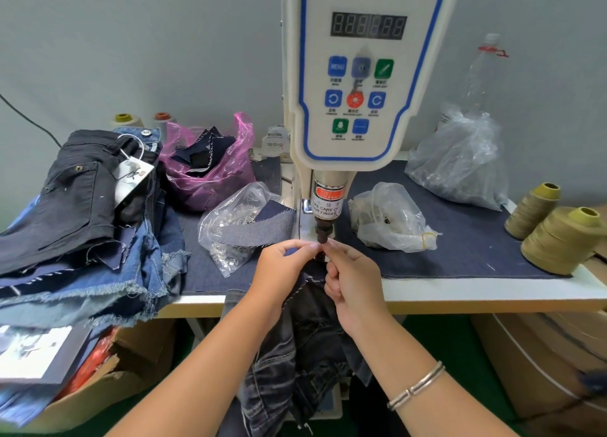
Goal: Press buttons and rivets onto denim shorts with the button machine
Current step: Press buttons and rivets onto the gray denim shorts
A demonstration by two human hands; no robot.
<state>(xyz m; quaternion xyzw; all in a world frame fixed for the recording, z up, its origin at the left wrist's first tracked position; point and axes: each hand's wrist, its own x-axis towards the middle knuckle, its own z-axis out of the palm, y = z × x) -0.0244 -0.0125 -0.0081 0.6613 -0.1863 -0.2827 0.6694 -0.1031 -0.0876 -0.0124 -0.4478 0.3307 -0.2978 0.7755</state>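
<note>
Both hands, left hand (285,265) and right hand (353,274), pinch the denim shorts (305,344) at the table edge (492,300) under the machine's punch (322,231).

**Hands meet under the press head at a crowded workbench**

The button machine (358,75) stands at the middle of the table (492,293), its press head (322,233) directly above the meeting fingertips of the left hand (282,269) and right hand (353,282). Denim shorts (295,354) hang from between the hands over the table's front edge. A stack of shorts (82,226) lies at the left, a bag of fabric scraps (210,167) behind it. Bags of metal parts sit either side of the press: one (230,229) left, one (391,219) right, a larger bag (460,164) behind right. Two thread cones (551,233) stand at the far right edge, a bottle (483,75) behind.
</note>
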